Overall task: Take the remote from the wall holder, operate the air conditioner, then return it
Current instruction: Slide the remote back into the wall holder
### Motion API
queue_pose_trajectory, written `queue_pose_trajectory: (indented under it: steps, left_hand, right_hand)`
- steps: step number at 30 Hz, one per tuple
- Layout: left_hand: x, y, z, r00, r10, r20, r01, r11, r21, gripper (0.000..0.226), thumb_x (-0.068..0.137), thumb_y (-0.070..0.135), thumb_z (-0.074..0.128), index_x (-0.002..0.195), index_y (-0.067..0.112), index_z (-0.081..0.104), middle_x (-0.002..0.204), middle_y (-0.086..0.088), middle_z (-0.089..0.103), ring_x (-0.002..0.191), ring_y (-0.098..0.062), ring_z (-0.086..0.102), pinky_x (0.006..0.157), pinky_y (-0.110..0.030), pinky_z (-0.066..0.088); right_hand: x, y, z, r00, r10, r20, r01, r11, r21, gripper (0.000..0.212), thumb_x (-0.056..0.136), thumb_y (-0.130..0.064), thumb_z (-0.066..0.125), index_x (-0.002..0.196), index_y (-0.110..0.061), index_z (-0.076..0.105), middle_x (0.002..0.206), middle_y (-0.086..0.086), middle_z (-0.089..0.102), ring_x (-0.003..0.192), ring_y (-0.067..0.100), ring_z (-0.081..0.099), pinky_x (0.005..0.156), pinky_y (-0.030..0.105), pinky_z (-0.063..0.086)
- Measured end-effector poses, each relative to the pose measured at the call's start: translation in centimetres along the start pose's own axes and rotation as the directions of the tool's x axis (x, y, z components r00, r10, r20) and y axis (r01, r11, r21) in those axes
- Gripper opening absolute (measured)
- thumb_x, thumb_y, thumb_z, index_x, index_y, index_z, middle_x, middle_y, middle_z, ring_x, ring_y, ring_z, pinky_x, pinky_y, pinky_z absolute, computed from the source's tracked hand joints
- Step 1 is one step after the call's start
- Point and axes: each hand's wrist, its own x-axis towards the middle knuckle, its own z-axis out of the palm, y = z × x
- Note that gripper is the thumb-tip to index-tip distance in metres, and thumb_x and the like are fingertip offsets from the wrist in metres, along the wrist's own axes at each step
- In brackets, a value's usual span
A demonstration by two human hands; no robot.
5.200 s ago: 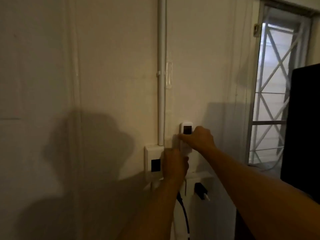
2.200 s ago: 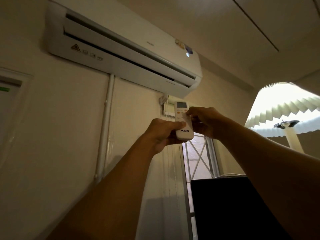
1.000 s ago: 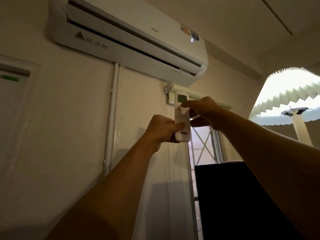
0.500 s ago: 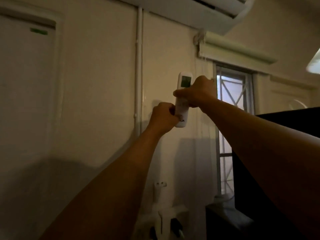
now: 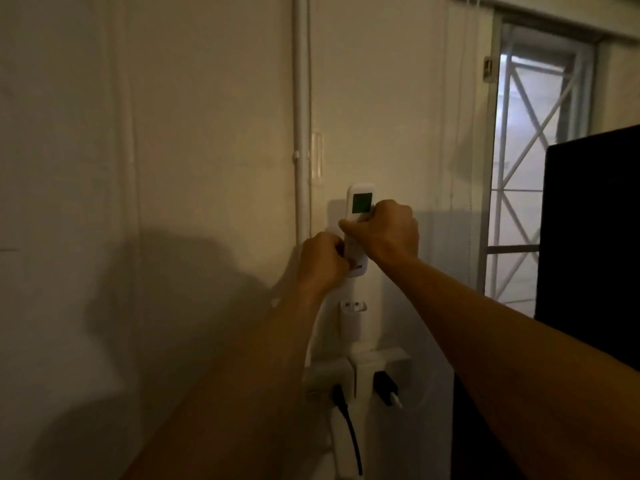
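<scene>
A white remote (image 5: 360, 202) with a small green-lit screen is held upright in front of the wall. My right hand (image 5: 384, 232) grips its middle from the right. My left hand (image 5: 322, 259) holds its lower left edge, beside the printed brand letters. A small white wall holder (image 5: 352, 308) is fixed to the wall a short way below the remote's bottom end, apart from it. The air conditioner is out of view.
A white pipe (image 5: 300, 116) runs down the wall left of the remote. White sockets (image 5: 363, 372) with black plugs and a cable sit below the holder. A window with a metal grille (image 5: 530, 168) is at right, with a large black panel (image 5: 588, 254) in front of it.
The view has dropped from the air conditioner to the lower wall. Both hands have carried the remote down toward the holder, which has come into view.
</scene>
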Motion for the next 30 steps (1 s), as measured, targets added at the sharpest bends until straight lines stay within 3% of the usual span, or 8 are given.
queue_pose_trajectory:
  steps: [6,10,12,14,20,23,27,30]
  left_hand:
    - [-1.1,-1.8,3.1,1.000,-0.026,0.017,0.026,0.999,0.024,0.015,0.084,0.017,0.068,0.093,0.006,0.070,0.095,-0.012,0.073,0.089,-0.026,0.068,0.076,-0.032,0.055]
    - [-2.0,-2.2,3.9,1.000,-0.029,0.005,0.029,0.999,0.022,0.013,0.086,0.014,0.066,0.092,0.003,0.068,0.093,-0.013,0.072,0.087,-0.024,0.068,0.066,-0.023,0.050]
    - [-2.3,-2.4,4.1,1.000,-0.030,-0.002,0.030,1.000,-0.003,0.013,0.086,0.012,0.065,0.093,0.001,0.068,0.088,-0.009,0.069,0.079,-0.018,0.065,0.054,-0.011,0.047]
    - [-2.6,-2.6,4.4,0.999,-0.032,-0.013,0.032,0.999,-0.015,0.013,0.087,0.011,0.065,0.093,0.000,0.068,0.085,-0.007,0.066,0.070,-0.010,0.060,0.042,-0.008,0.042]
    - [-3.3,-3.4,5.6,0.996,-0.043,-0.078,0.042,0.999,-0.007,0.015,0.091,0.012,0.058,0.088,0.001,0.067,0.092,-0.014,0.070,0.074,-0.011,0.055,0.068,-0.024,0.050]
    - [-4.0,-3.9,6.4,0.994,-0.077,-0.074,0.078,0.997,0.020,0.017,0.089,0.013,0.061,0.081,0.000,0.068,0.088,-0.015,0.070,0.072,-0.017,0.061,0.067,-0.029,0.054]
    - [-4.2,-5.0,7.2,0.985,-0.166,-0.051,0.168,0.985,0.049,0.023,0.081,0.015,0.071,0.063,0.008,0.061,0.080,-0.015,0.068,0.074,-0.027,0.068,0.047,-0.024,0.044]
    - [-3.9,-5.0,7.2,0.979,-0.196,-0.051,0.197,0.980,0.034,0.015,0.079,0.018,0.073,0.076,0.005,0.068,0.088,-0.015,0.070,0.079,-0.026,0.068,0.059,-0.031,0.054]
  right_hand:
    - [-1.1,3.4,2.2,1.000,0.008,0.024,-0.007,0.999,-0.044,0.053,0.070,-0.048,0.076,0.104,-0.007,0.068,0.103,0.011,0.072,0.091,0.025,0.070,0.072,0.032,0.058]
    - [-1.7,4.5,2.7,0.999,0.003,0.050,-0.001,0.999,-0.049,0.054,0.070,-0.050,0.075,0.102,-0.007,0.068,0.101,0.011,0.072,0.087,0.023,0.070,0.072,0.033,0.059]
    - [-2.0,4.8,2.9,0.998,-0.005,0.067,0.008,0.999,-0.047,0.053,0.071,-0.049,0.075,0.102,-0.007,0.068,0.100,0.011,0.072,0.087,0.023,0.070,0.071,0.033,0.059]
    - [-2.2,4.9,3.2,0.997,-0.003,0.076,0.006,0.999,-0.046,0.053,0.071,-0.050,0.075,0.101,-0.007,0.068,0.099,0.011,0.072,0.087,0.023,0.070,0.070,0.033,0.059]
    - [-2.3,5.5,3.7,0.994,0.025,0.109,-0.018,0.998,-0.062,0.050,0.071,-0.051,0.074,0.095,-0.006,0.068,0.093,0.010,0.072,0.081,0.022,0.069,0.066,0.031,0.056]
    - [-2.4,5.7,3.8,0.993,0.028,0.117,-0.019,0.997,-0.071,0.050,0.072,-0.050,0.075,0.094,-0.005,0.068,0.091,0.011,0.071,0.080,0.023,0.069,0.064,0.032,0.055]
    - [-2.1,5.9,4.0,0.988,0.040,0.151,-0.030,0.997,-0.066,0.051,0.070,-0.050,0.076,0.094,-0.006,0.066,0.087,0.008,0.067,0.079,0.023,0.067,0.065,0.034,0.056]
    - [-2.3,6.2,4.6,0.982,0.054,0.181,-0.037,0.995,-0.095,0.050,0.068,-0.050,0.078,0.090,-0.007,0.064,0.081,0.006,0.062,0.071,0.019,0.061,0.059,0.030,0.051]
